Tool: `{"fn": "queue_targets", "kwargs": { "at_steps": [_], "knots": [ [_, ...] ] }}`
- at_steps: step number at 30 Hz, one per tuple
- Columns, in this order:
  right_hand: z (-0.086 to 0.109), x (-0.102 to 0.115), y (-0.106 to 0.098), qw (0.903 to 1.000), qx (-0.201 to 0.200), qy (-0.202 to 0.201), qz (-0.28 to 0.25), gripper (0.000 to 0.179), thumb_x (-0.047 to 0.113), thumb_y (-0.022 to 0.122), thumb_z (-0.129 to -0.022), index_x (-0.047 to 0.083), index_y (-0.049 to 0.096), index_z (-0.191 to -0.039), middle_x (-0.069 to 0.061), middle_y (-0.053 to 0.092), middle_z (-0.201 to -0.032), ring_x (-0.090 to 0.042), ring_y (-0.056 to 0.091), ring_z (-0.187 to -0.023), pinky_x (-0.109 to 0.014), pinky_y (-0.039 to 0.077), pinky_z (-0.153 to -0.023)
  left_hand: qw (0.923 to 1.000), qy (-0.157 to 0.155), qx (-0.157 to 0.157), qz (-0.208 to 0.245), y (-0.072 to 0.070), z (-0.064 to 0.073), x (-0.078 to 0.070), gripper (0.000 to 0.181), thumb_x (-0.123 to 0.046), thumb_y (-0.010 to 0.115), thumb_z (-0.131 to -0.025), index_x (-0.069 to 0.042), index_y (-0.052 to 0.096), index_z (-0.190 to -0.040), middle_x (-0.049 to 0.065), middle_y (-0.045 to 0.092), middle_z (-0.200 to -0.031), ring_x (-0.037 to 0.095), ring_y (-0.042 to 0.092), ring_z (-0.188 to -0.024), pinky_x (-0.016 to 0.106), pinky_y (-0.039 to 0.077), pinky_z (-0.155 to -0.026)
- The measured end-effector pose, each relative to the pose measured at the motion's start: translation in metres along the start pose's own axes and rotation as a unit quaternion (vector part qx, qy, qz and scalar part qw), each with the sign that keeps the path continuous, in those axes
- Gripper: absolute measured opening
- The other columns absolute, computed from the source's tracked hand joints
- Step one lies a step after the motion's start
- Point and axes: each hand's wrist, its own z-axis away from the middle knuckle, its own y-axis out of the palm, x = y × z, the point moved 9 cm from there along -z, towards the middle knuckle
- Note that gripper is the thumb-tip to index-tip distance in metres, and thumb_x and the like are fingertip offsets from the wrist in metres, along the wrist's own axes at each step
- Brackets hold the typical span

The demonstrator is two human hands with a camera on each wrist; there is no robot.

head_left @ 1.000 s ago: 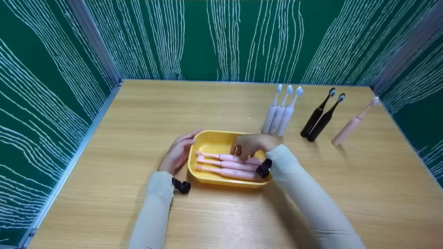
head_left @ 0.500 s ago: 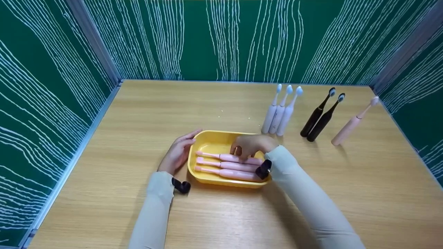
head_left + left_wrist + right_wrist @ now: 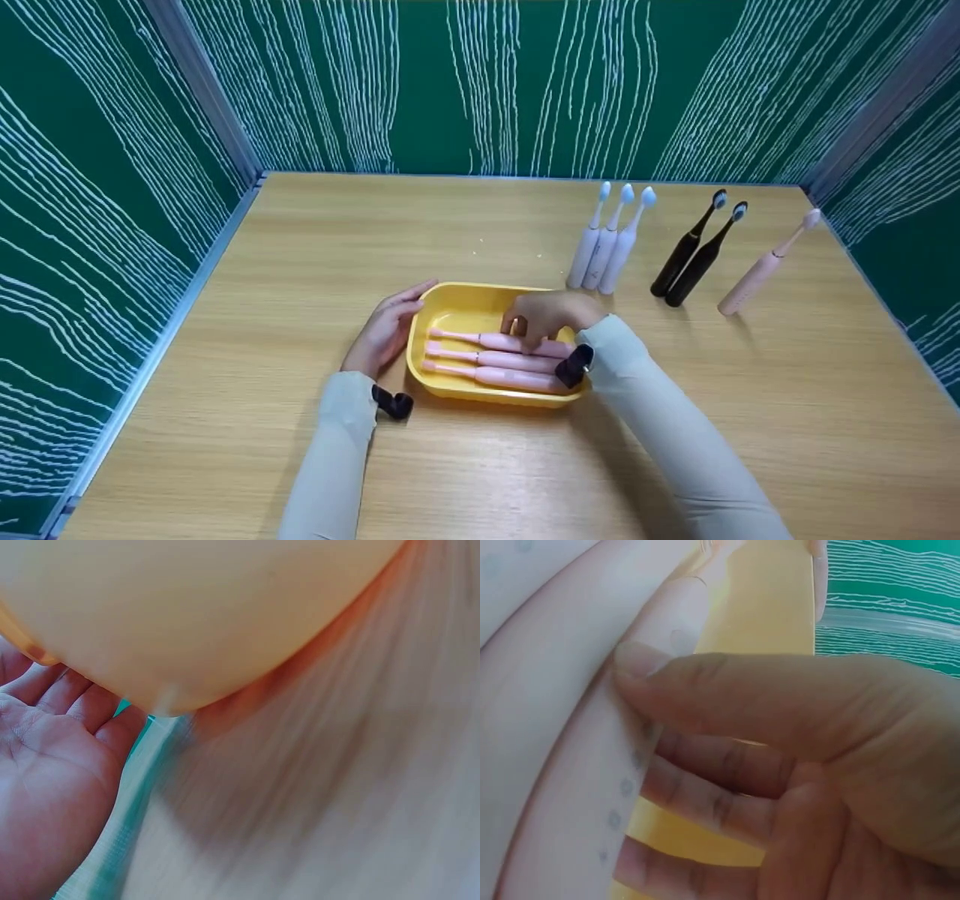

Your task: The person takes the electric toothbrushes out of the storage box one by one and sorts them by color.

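Three pink electric toothbrushes lie side by side in a yellow tray, brush heads to the left. My right hand reaches into the tray and pinches the handle of the farthest pink toothbrush between thumb and fingers. In the right wrist view its thumb lies on one side of the handle, the fingers on the other. The middle toothbrush and the nearest one lie just in front. My left hand rests against the tray's left end, fingers fairly straight; in the left wrist view the palm stands apart from the wall.
Beyond the tray to the right stand three white electric toothbrushes, two black ones and a single pink one, all upright. Small white specks dot the wooden table. Green walls with white lines enclose its back and sides.
The farthest pink toothbrush has shifted slightly to the right in the tray together with my right hand. My left hand and the tray stay where they were.
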Motion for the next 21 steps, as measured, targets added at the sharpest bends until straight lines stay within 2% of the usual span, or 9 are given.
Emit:
{"fn": "queue_targets", "kwargs": {
  "at_steps": [6, 12, 21],
  "knots": [
    [0.0015, -0.0034, -0.0012, 1.0000, -0.008, 0.005, -0.001, 0.046, -0.001, 0.066, -0.082, 0.010, 0.060, -0.127, -0.011, 0.062, -0.115, -0.018, 0.058, -0.094, -0.037, 0.058, -0.081, 1.0000, 0.003, -0.001, 0.000, 0.0001, -0.0003, -0.0007, 0.048, -0.001, 0.036, -0.098, 0.003, 0.036, -0.145, 0.016, 0.034, -0.154, 0.027, 0.037, -0.139, 0.036, 0.031, -0.117],
    [0.0039, -0.0071, -0.0031, 0.9996, -0.016, 0.017, -0.019, 0.046, 0.000, 0.067, -0.082, 0.014, 0.060, -0.126, -0.008, 0.060, -0.114, -0.019, 0.057, -0.092, -0.031, 0.057, -0.076, 1.0000, 0.005, -0.005, 0.002, -0.0009, -0.0001, -0.0014, 0.048, 0.000, 0.036, -0.097, 0.004, 0.035, -0.145, 0.015, 0.033, -0.155, 0.029, 0.033, -0.141, 0.035, 0.031, -0.117],
    [0.0095, -0.0039, -0.0099, 0.9991, -0.041, -0.002, 0.000, 0.041, 0.003, 0.069, -0.082, 0.012, 0.062, -0.122, -0.007, 0.062, -0.103, -0.014, 0.057, -0.078, -0.027, 0.058, -0.067, 1.0000, 0.001, -0.002, -0.006, -0.0004, 0.0006, -0.0013, 0.048, -0.001, 0.037, -0.097, 0.002, 0.036, -0.146, 0.016, 0.034, -0.154, 0.017, 0.048, -0.129, 0.032, 0.036, -0.114]
  ]
}}
